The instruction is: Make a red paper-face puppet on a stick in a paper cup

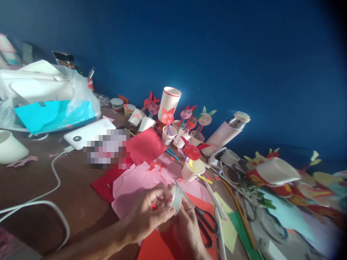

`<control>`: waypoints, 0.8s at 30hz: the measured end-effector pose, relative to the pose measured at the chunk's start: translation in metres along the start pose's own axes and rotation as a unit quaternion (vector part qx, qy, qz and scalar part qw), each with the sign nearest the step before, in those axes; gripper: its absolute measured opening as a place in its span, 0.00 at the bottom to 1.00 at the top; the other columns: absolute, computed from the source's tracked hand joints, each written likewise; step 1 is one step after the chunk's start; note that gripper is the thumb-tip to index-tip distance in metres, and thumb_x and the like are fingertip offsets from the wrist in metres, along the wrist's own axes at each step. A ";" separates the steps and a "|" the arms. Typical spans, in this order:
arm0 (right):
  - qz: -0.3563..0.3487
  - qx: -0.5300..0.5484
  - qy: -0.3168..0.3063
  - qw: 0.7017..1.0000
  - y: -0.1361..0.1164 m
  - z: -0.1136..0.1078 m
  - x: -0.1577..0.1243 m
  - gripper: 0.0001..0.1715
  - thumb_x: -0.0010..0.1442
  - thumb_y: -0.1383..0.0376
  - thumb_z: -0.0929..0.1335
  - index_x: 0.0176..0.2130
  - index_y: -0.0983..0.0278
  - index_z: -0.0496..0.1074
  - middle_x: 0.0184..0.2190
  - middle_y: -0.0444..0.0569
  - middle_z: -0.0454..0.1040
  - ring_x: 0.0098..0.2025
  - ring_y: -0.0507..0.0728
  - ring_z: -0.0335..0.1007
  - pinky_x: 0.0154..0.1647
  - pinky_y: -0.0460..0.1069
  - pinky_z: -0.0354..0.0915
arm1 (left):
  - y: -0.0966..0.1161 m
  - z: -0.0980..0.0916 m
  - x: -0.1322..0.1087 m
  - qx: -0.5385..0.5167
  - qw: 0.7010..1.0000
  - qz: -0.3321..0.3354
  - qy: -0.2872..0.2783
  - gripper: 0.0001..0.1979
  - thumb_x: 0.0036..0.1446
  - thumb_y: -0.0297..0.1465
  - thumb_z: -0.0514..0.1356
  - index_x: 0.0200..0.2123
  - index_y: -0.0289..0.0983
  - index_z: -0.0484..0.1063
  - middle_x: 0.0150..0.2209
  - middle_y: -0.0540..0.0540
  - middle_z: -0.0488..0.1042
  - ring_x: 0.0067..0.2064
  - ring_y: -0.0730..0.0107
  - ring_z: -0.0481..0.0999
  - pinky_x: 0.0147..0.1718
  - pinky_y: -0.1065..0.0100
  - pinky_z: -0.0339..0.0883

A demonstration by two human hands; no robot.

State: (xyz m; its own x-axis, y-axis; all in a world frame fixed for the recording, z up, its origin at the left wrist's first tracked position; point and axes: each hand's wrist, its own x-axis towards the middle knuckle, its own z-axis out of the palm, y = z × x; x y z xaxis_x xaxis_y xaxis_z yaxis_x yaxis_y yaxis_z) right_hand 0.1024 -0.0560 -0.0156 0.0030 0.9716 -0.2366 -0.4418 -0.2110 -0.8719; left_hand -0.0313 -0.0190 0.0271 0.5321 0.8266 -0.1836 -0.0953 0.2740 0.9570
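Low in the middle, both hands meet around a roll of clear tape [177,200]. My left hand [154,207] pinches the roll's near side between thumb and fingers. A small red bit shows by those fingers, too hidden to name. Behind and to the right, my right hand [188,224] curls round the far side of the roll. Just right of it lie black-handled scissors [207,221] on orange-red paper [154,245]. Pink paper [130,187] spreads under the hands. Beyond stands a paper cup [193,171] with a red long-eared face [193,151] on straws.
Several more cups with animal faces stand behind, beside a tall cup stack [170,99]. A pink thermos [226,133] leans near the blue wall. At left are a white power bank [89,134], its cable [57,177] and a plastic bag [78,85]. More cups [279,170] lie at right.
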 end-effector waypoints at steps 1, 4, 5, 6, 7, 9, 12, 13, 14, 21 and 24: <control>-0.003 -0.003 -0.002 1.000 -0.001 0.002 -0.001 0.22 0.55 0.56 0.68 0.48 0.61 0.71 0.36 0.51 0.77 0.34 0.58 0.72 0.32 0.48 0.66 | -0.001 0.001 -0.001 0.031 0.999 0.026 0.017 0.12 0.49 0.37 0.61 0.29 0.34 0.66 0.29 0.50 0.63 0.25 0.78 0.59 0.23 0.74 0.53; -0.034 -0.028 0.027 0.999 -0.006 0.004 -0.003 0.16 0.55 0.58 0.69 0.43 0.60 0.71 0.34 0.47 0.75 0.31 0.54 0.69 0.32 0.46 0.64 | 0.001 0.004 -0.003 0.126 0.986 0.087 0.066 0.08 0.53 0.35 0.58 0.31 0.35 0.66 0.30 0.49 0.63 0.25 0.78 0.58 0.22 0.74 0.54; -0.046 -0.040 0.045 0.997 -0.007 0.003 -0.003 0.13 0.55 0.58 0.69 0.41 0.60 0.71 0.32 0.46 0.75 0.30 0.53 0.68 0.32 0.46 0.64 | 0.003 0.005 -0.004 0.150 0.981 0.094 0.078 0.07 0.53 0.34 0.58 0.31 0.36 0.66 0.30 0.49 0.64 0.25 0.77 0.59 0.22 0.75 0.54; -0.058 -0.051 0.061 0.995 -0.008 0.002 -0.004 0.11 0.56 0.58 0.69 0.38 0.61 0.72 0.30 0.44 0.73 0.29 0.52 0.67 0.32 0.45 0.63 | 0.006 0.005 -0.005 0.170 0.977 0.099 0.085 0.06 0.54 0.33 0.58 0.32 0.36 0.66 0.31 0.49 0.65 0.25 0.77 0.61 0.23 0.75 0.55; -0.063 -0.058 0.070 0.994 -0.009 0.001 -0.005 0.10 0.56 0.59 0.68 0.36 0.62 0.72 0.28 0.43 0.72 0.28 0.51 0.65 0.32 0.45 0.62 | 0.008 0.006 -0.005 0.182 0.974 0.105 0.087 0.05 0.54 0.32 0.57 0.32 0.36 0.66 0.31 0.48 0.66 0.26 0.76 0.62 0.23 0.75 0.57; -0.059 -0.044 0.060 0.995 -0.009 -0.001 -0.005 0.09 0.57 0.60 0.68 0.36 0.62 0.72 0.25 0.42 0.69 0.26 0.49 0.62 0.30 0.44 0.61 | 0.011 0.008 -0.005 0.199 0.969 0.119 0.086 0.04 0.54 0.31 0.57 0.30 0.36 0.67 0.31 0.47 0.67 0.28 0.73 0.66 0.25 0.75 0.59; -0.041 0.030 0.009 0.999 -0.009 0.000 -0.006 0.10 0.58 0.60 0.67 0.39 0.63 0.72 0.22 0.41 0.67 0.23 0.49 0.59 0.26 0.44 0.59 | 0.011 0.011 -0.005 0.224 0.958 0.143 0.107 0.03 0.53 0.28 0.56 0.28 0.37 0.67 0.31 0.46 0.68 0.29 0.72 0.67 0.26 0.75 0.61; -0.038 0.055 -0.003 0.998 -0.009 0.001 -0.006 0.10 0.57 0.60 0.67 0.39 0.63 0.73 0.21 0.41 0.67 0.23 0.49 0.59 0.25 0.44 0.58 | 0.009 0.012 -0.005 0.240 0.951 0.156 0.120 0.03 0.53 0.26 0.55 0.28 0.38 0.67 0.31 0.47 0.68 0.28 0.72 0.67 0.26 0.75 0.61; -0.037 0.075 -0.013 0.996 -0.010 0.002 -0.006 0.10 0.57 0.61 0.67 0.38 0.63 0.73 0.20 0.41 0.67 0.23 0.49 0.60 0.25 0.44 0.58 | 0.007 0.012 -0.005 0.257 0.941 0.173 0.132 0.04 0.52 0.25 0.55 0.28 0.38 0.67 0.31 0.47 0.68 0.28 0.73 0.67 0.26 0.75 0.61; -0.037 0.107 -0.025 0.993 -0.016 0.008 -0.006 0.05 0.54 0.65 0.67 0.32 0.64 0.72 0.20 0.41 0.65 0.22 0.49 0.57 0.25 0.44 0.57 | -0.001 0.007 -0.007 0.356 0.901 0.227 0.100 0.06 0.54 0.23 0.55 0.30 0.39 0.68 0.34 0.46 0.70 0.31 0.73 0.71 0.32 0.75 0.63; -0.041 0.110 -0.010 0.993 -0.015 0.008 -0.005 0.04 0.52 0.67 0.67 0.32 0.64 0.72 0.22 0.41 0.66 0.22 0.49 0.57 0.27 0.44 0.58 | -0.001 0.004 -0.008 0.377 0.894 0.227 0.084 0.06 0.55 0.23 0.54 0.31 0.39 0.67 0.34 0.46 0.70 0.32 0.72 0.71 0.32 0.75 0.63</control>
State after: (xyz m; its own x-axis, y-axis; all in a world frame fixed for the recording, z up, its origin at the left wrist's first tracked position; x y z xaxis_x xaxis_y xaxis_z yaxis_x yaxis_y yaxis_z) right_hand 0.1020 -0.0571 0.0023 0.0302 0.9869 -0.1584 -0.6259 -0.1049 -0.7728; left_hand -0.0317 -0.0277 0.0283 0.4427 0.8479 0.2917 0.3594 -0.4658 0.8086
